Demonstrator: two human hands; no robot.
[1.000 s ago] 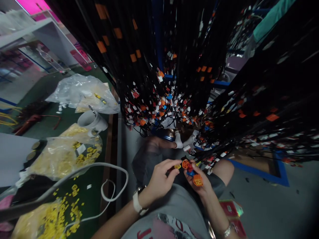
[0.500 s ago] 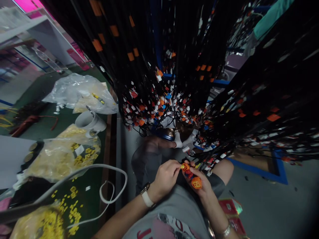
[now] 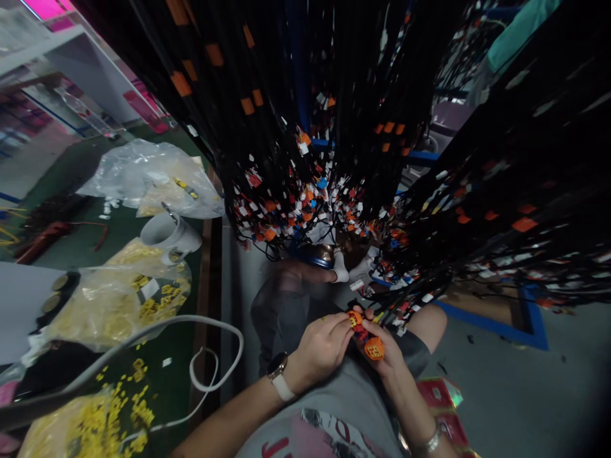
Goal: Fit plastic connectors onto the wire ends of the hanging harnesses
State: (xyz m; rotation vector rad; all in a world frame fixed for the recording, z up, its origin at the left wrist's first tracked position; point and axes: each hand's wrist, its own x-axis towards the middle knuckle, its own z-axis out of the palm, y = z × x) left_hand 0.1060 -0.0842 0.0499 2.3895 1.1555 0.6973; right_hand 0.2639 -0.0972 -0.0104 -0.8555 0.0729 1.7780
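Note:
Over my lap, my right hand (image 3: 386, 348) is closed around a wire bundle with two orange connectors. The upper orange connector (image 3: 354, 319) shows small yellow parts in its face. A lower orange connector (image 3: 375, 348), round with yellow cavities, hangs by my right palm. My left hand (image 3: 323, 343) has its fingers pressed together at the upper connector's left side. Whether a small part sits between those fingertips is hidden. Dark and red wires run between the connectors. A white connector (image 3: 356, 286) hangs just above my hands.
Black wire harnesses (image 3: 267, 127) with many coloured connectors hang in front. At left, a green table (image 3: 176, 375) carries loose yellow pieces (image 3: 140, 407), a bag of yellow parts (image 3: 114, 299), a white mug (image 3: 170, 235) and a looping grey cable (image 3: 214, 320). Red boxes (image 3: 436, 394) stand at lower right.
My left fingers have moved onto the upper connector; the small yellow piece seen at their tips before is now out of sight. My right hand has barely moved.

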